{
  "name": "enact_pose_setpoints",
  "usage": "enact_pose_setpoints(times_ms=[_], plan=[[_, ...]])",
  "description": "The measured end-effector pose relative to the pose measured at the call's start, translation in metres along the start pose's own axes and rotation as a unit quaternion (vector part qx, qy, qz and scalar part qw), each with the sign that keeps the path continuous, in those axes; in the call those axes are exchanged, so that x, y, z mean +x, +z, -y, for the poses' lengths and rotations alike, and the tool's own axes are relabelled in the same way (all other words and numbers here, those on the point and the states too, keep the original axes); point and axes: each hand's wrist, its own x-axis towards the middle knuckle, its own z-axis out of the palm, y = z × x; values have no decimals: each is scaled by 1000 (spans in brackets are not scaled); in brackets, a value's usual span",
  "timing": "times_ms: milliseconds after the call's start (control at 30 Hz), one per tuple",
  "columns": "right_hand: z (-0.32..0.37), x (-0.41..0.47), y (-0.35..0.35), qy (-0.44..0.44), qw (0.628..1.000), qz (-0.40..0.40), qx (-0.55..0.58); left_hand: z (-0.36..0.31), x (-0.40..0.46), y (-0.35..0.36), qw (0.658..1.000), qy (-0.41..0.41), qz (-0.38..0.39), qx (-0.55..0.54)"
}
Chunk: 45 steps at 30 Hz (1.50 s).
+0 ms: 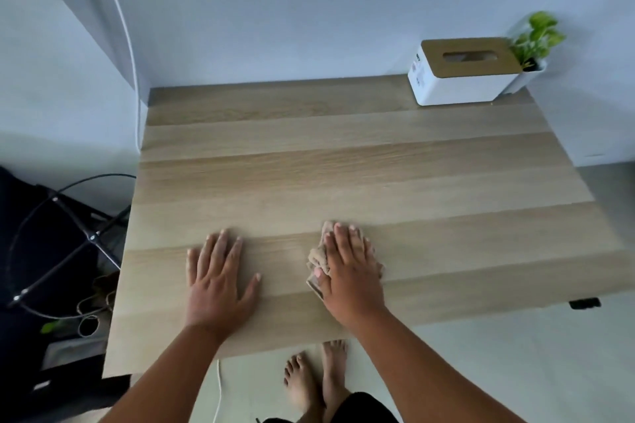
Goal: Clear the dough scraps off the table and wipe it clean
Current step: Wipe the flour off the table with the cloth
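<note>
Bare feet [319,385] on pale floor, nearest. Left hand [220,282] laid flat on light wood-grain plank worktop [343,165], fingers spread, grasping nothing. Right hand [350,271] just beside, fingers straight, pressed flat upon crumpled beige cloth [318,257] near front edge. Farther back, at rear right corner: white rectangular tissue box with tan slotted lid [464,72], touching small green leafy plant in white pot [536,41].

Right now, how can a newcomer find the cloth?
Look at the wooden table, on its near part. There the right hand presses flat on a crumpled beige cloth. The left hand beside it lies on bare wood.
</note>
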Motion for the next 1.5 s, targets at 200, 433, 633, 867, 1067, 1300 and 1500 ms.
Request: enact_pose_setpoints(times_ms=[200,433,633,867,1067,1300,1500], plan=[[-25,-46,13,-139,988,-10,-68,-7,-26,0,1000,21,6,-5],[-130,-67,-13,-58,997,-7,-47,-34,-23,13,998,60,13,22],[-246,-47,-45,88,995,-53,-3,-109,-3,26,999,32,28,0],[-271,22,-66,102,995,-15,-6,-222,26,51,997,63,50,-16],[-277,-24,-49,-116,993,-8,-25,-300,64,67,994,82,70,7],[-365,-84,-56,-159,985,-44,-49,-365,94,86,994,95,55,6],[-454,-98,-69,-62,995,-65,-32,-411,100,105,993,100,56,7]])
